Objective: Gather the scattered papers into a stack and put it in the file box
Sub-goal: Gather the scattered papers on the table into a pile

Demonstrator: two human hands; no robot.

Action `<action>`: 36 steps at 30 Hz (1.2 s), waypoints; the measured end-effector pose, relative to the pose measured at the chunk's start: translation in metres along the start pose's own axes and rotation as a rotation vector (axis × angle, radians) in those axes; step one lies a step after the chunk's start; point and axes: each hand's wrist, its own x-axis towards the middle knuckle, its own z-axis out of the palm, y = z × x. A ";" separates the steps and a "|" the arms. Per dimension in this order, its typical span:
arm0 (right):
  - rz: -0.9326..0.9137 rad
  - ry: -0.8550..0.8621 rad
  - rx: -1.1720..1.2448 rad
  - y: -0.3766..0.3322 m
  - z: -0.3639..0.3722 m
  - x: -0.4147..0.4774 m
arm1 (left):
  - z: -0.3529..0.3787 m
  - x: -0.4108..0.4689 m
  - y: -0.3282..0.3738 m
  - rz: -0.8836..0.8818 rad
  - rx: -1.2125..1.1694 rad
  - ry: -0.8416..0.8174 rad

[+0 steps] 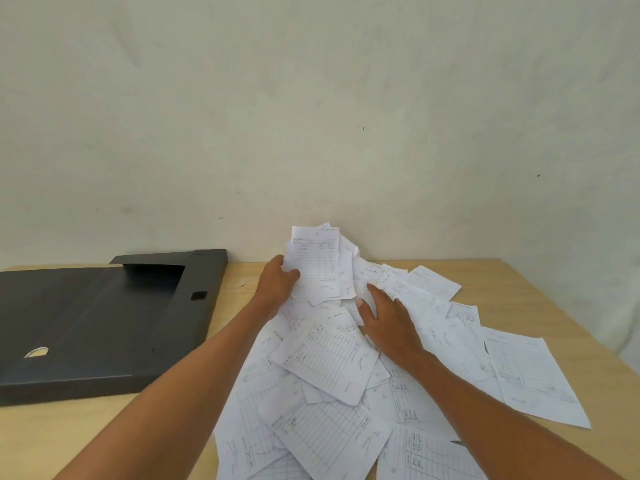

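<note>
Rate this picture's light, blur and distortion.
Head view: the light is soft and even, with no hard shadows and no glare on the papers. Their print is too blurred to read, and the left hand has slightly soft edges. The dark file box shows little detail. Wide-angle stretch enlarges the forearms near the bottom edge.

Bench (554, 306): light wood, matte, faint grain. From my feed I see bare top at the near left and along the right side. Its far edge runs straight against the wall, and its right edge slants off toward the lower right of frame. Tiny dark fleck on the top near the far edge (242, 285); can't tell what it is.

Wall (311, 98): plain, pale off-white with a greenish cast, fills the upper half. Patchy, scuffed finish. Small dark specks right of centre (360, 127) and further right (538, 175). Faint smudge low on the left (128, 209).
</note>
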 end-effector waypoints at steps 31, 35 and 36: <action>0.178 -0.134 -0.188 0.001 -0.028 0.035 | 0.006 -0.003 -0.018 -0.113 0.076 -0.085; 0.295 0.071 -0.266 0.009 -0.034 0.038 | 0.002 0.002 -0.020 -0.135 0.071 -0.122; 0.345 0.029 -0.323 0.012 -0.035 0.038 | 0.001 0.003 -0.021 -0.143 0.062 -0.123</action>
